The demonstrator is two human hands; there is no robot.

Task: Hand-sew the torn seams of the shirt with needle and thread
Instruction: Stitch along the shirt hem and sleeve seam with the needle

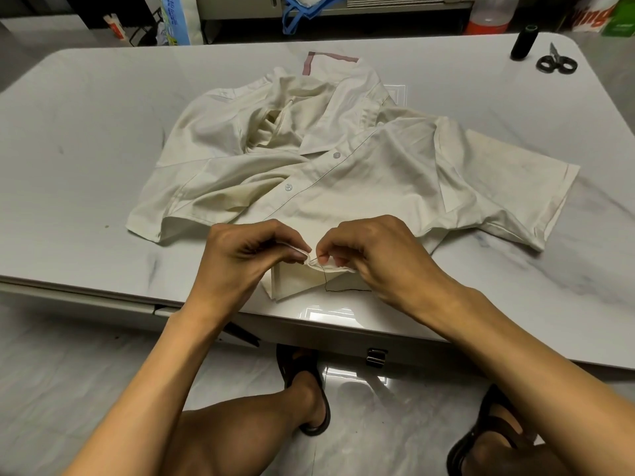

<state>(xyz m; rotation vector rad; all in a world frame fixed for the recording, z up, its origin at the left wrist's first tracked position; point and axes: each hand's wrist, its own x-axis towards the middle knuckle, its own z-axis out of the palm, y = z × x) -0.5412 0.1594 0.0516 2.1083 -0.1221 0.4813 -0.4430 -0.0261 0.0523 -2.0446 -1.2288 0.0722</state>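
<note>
A cream short-sleeved shirt (326,159) lies crumpled on the white marbled table (86,132). Its hem is pulled to the near edge. My left hand (247,259) pinches a fold of the hem edge between thumb and fingers. Close beside it, my right hand (371,255) pinches the same folded edge and a thin needle (313,259) at the seam. Dark thread (335,288) trails from the seam down across the cloth and under my right hand.
A black thread spool (524,42) and black-handled scissors (556,61) sit at the far right corner. Bags and bottles stand behind the table. My legs and sandals are below the near edge.
</note>
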